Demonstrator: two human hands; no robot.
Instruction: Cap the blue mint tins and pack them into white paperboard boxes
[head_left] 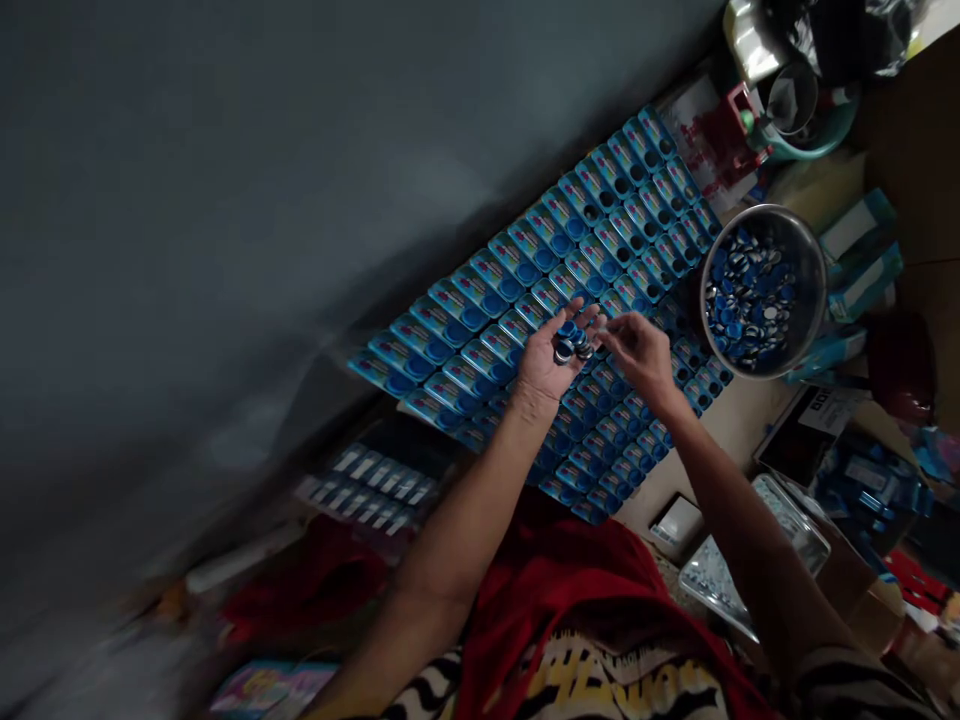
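Note:
My left hand (546, 360) is palm up with its fingers partly spread, and several small round blue-and-silver caps (574, 342) lie in it. Close beside its fingertips, my right hand (643, 352) has thumb and fingers pinched together. Whatever is between them is too small and blurred to make out. Below both hands spread long slanted rows of blue printed packs (510, 245), each with a round spot at one end. Some spots toward the far right look dark, while others are blue. My hands and forearms hide part of the rows.
To the right stands a round metal bowl (823, 290) holding many blue and silver caps. A clear plastic tray (712, 575) with small pieces lies near my right forearm. Strips with white pieces (375, 485) sit at lower left. A grey wall (225, 180) borders the rows.

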